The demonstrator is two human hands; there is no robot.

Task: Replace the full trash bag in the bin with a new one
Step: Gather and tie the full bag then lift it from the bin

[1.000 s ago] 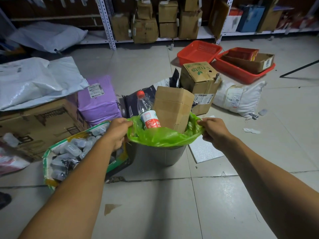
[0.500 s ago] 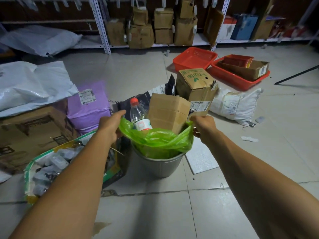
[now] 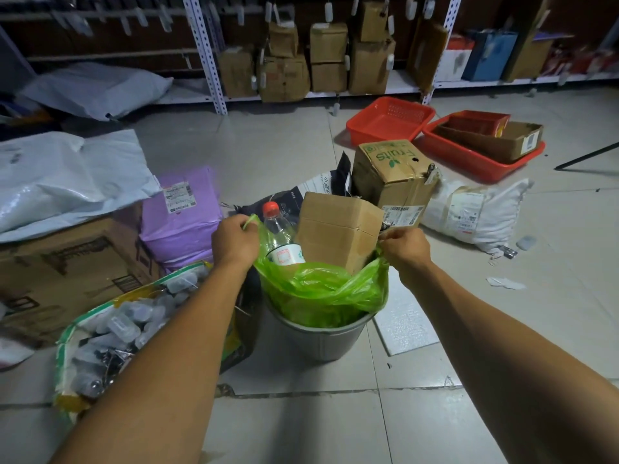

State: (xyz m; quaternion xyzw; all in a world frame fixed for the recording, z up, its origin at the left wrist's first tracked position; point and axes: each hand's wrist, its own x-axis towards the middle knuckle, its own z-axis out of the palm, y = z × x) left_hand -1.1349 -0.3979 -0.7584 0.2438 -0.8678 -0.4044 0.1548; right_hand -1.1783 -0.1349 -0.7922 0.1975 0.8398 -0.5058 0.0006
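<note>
A grey metal bin (image 3: 318, 339) stands on the tiled floor in the middle. A green trash bag (image 3: 321, 286) sits in it, its edges pulled up off the rim. Inside the bag are a clear plastic bottle (image 3: 279, 239) with a red cap and a brown cardboard box (image 3: 338, 229). My left hand (image 3: 234, 241) grips the bag's left edge. My right hand (image 3: 403, 247) pinches the bag's right edge.
A woven sack of small bottles (image 3: 117, 329) lies left of the bin, with a purple parcel (image 3: 182, 212) and a big carton (image 3: 67, 272) behind. A "Fruits" box (image 3: 395, 175), a white sack (image 3: 475, 209) and red trays (image 3: 388, 120) lie beyond. Shelving lines the back.
The bag's edges have come off the bin rim and been lifted; both hands moved up and inward with them. The camera has moved closer.
</note>
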